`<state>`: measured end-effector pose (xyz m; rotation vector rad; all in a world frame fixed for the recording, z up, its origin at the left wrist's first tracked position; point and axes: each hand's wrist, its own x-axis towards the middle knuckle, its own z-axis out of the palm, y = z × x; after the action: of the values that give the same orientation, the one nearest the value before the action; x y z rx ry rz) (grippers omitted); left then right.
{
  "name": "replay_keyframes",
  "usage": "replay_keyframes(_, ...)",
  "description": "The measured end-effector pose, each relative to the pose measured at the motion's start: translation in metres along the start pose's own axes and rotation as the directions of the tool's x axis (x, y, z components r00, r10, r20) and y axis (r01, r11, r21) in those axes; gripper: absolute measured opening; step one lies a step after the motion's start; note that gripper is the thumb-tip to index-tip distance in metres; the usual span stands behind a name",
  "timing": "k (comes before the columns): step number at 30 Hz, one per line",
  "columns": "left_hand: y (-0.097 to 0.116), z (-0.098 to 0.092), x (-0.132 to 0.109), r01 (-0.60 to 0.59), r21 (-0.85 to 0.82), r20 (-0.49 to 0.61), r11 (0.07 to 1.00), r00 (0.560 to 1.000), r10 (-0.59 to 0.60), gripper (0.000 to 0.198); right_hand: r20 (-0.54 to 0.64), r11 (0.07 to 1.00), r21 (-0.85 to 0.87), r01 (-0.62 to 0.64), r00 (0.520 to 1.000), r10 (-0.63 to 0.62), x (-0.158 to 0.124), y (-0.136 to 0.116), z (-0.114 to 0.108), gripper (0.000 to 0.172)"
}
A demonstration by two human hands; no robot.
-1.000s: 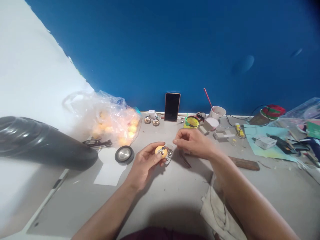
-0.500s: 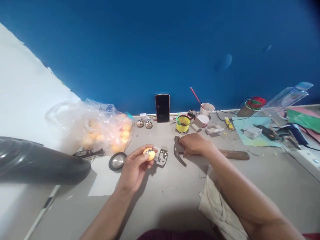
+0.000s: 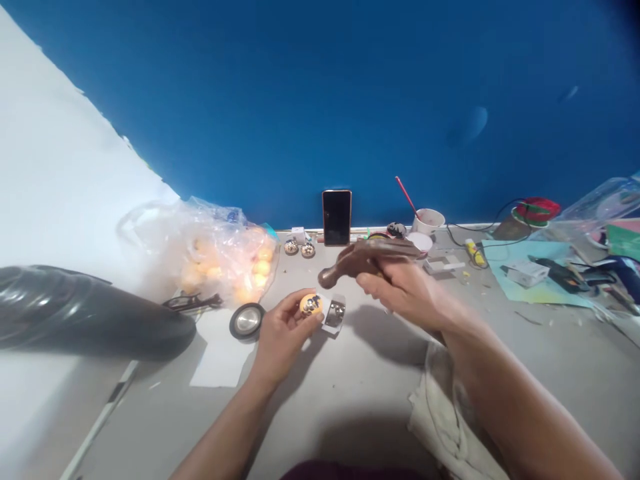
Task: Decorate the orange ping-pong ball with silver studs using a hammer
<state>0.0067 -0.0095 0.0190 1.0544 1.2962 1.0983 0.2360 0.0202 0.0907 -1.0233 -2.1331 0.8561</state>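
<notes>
"What are you seeing at the left hand (image 3: 287,328)?"

"I'm seeing it closing narrowly around the ball (image 3: 311,306), thumb and fingers pinching it near mid-view."

"And the right hand (image 3: 403,288)?"

"It's gripping the hammer (image 3: 357,261); the rounded end is hanging at the ball's one o'clock, apart from it."

"Containers?"

"From the ball: at three, just beside it, a box (image 3: 331,330) is holding silver bits (image 3: 337,310); at ten, a bag (image 3: 197,213) is holding orange balls (image 3: 261,267); at two, a cup (image 3: 425,227) is holding a red stick (image 3: 407,197)."
</notes>
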Motion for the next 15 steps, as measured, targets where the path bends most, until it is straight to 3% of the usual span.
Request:
replay_keyframes(5, 0.004, -0.003, -0.002, -0.014, 0.06, -0.008, 0.998, 1.0, 0.014, 0.044, 0.063, 0.99, -0.137, 0.025, 0.998, -0.017, -0.004, -0.014, 0.025, 0.029)
replay_keyframes(11, 0.013, -0.001, -0.002, -0.008, 0.106, -0.015, 0.994, 1.0, 0.009, 0.044, -0.072, 0.982, -0.153, 0.115, 0.989, -0.127, -0.008, -0.018, 0.017, 0.033)
replay_keyframes(15, 0.011, 0.0, -0.002, -0.022, 0.128, -0.006, 0.991, 1.0, 0.023, 0.042, 0.059, 0.978, -0.196, 0.068, 0.997, -0.057, -0.007, -0.018, 0.017, 0.03)
